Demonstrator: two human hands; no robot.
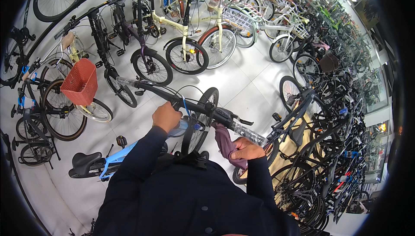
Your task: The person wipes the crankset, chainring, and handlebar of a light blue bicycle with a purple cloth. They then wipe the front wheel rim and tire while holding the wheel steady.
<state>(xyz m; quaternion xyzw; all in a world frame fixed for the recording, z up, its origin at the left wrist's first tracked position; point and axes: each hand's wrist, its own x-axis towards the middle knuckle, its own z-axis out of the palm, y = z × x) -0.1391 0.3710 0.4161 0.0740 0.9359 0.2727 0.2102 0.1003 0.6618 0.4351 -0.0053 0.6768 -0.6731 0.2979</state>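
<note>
Head view: the handlebar (199, 107) still wears plastic wrap (250, 133), left hand (167, 117) clenched at it, right hand (248, 149) grasping purple cloth (223, 143).

The purple cloth (225, 143) you hold looks soft, creased and matt. Before you, the black handlebar (173, 99) is smooth and metal-looking, with a low sheen; crinkled, clear plastic film (250, 133), bright with highlights, wraps its end on your right. Your sleeves (140, 160) are dark, matt woven cloth. To your left, the blue frame (117, 155) has smooth paint, and the black saddle (86, 162) a smooth covering. Farther off, the red basket (81, 82) looks like perforated moulded plastic. The pale floor tiles (248, 88) are smooth, softly reflecting light.
</note>
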